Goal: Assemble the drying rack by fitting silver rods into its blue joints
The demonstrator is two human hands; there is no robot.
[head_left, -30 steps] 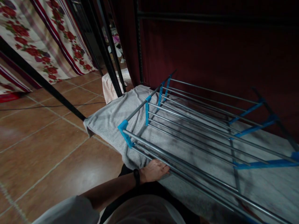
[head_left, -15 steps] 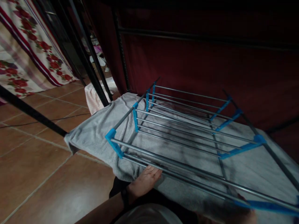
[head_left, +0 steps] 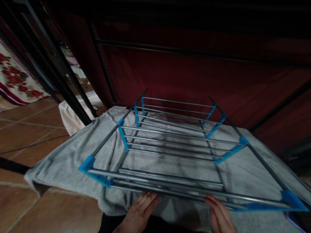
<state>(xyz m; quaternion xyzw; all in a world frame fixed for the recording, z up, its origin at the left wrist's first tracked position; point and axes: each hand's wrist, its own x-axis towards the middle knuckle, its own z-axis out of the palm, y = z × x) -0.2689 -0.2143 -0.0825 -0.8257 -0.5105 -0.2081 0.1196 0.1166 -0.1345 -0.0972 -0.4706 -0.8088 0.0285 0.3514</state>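
My left hand (head_left: 139,212) and right hand (head_left: 220,215) lay flat, fingers loose, on the grey towel (head_left: 73,161) already spread under the drying rack (head_left: 170,145) ahead.

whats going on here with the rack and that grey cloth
A person stands at a folding drying rack with metal rods and blue plastic joints. A grey towel lies spread flat beneath the rods, its edges hanging over the sides. Both hands are at the near edge: the left hand and the right hand rest with flat fingers on the towel just below the front rods. Behind the rack hangs a dark red curtain; the floor is brown tile.
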